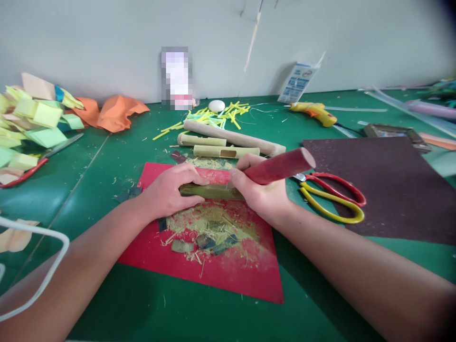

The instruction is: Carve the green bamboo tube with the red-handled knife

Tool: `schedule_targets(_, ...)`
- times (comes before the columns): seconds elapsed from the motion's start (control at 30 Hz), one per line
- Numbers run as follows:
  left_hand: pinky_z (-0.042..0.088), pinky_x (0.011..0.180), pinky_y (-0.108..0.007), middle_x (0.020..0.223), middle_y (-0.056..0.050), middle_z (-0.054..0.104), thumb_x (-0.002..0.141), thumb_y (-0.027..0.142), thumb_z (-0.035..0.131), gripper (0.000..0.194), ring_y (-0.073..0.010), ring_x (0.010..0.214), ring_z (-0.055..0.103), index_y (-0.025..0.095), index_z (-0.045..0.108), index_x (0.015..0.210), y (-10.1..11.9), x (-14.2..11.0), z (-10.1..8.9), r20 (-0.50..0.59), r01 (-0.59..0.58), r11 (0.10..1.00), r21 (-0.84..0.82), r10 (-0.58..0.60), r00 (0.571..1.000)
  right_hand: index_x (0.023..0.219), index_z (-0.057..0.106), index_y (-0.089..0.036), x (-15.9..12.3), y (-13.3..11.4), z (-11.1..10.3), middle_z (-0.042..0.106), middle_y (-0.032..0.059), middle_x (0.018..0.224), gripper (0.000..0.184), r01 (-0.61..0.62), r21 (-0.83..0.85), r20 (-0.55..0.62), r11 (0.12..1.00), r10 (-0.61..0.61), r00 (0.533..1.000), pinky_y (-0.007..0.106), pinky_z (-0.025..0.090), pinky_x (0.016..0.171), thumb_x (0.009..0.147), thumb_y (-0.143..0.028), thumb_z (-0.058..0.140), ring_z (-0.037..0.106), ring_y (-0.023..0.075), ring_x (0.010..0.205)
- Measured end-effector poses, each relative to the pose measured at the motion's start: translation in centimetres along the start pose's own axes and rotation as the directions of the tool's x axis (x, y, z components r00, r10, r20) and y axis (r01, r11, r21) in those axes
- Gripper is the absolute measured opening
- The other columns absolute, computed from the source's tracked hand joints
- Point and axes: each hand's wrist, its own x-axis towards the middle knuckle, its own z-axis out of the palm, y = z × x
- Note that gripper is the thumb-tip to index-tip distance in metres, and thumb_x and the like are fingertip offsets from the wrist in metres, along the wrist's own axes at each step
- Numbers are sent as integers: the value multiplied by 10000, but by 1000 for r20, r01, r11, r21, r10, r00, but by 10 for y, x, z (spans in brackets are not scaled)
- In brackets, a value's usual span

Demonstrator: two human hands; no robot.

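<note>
A green piece of bamboo lies crosswise over a red sheet. My left hand pinches its left end between thumb and fingers. My right hand grips a tool by its thick red handle, which slants up to the right. The tool's working end is against the bamboo, largely hidden by my fingers. Pale shavings and several dark green bamboo chips are scattered on the red sheet. Just beyond it rest a bamboo tube with a cut opening and another bamboo piece.
A wooden rod lies behind the bamboo tubes. Scissors and a dark brown sheet are at right, a yellow glue gun behind. Paper pieces and orange paper are at left. A blurred-out phone-like object leans on the wall.
</note>
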Motion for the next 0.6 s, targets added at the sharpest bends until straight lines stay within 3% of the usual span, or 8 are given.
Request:
schedule_targets(0.17,499,845,-337,976,-42,625,804,237,742,269,-172,924,607,171,672,1056,2,1,0,12,7,1000,-3,-7,1000,701,651,-189,4,0,-2,660,5,693,165,1,57,198,998,-13,980,262,445,542,780,-320,713,576,126,608)
schedule_targets(0.4,511,862,-350,990,-39,628,806,232,732,247,-180,938,616,191,659,1038,2,0,0,9,21,999,-32,-21,1000,753,703,-182,6,-1,-2,713,28,768,237,-87,97,301,992,54,952,273,507,608,736,-405,782,637,150,676)
schedule_targets(0.6,501,851,-335,984,-37,619,802,225,734,238,-176,933,611,185,662,1026,3,0,0,14,31,999,-29,-30,999,781,713,-178,6,0,-1,721,36,794,226,-103,125,311,987,59,949,264,513,606,726,-379,802,636,146,682)
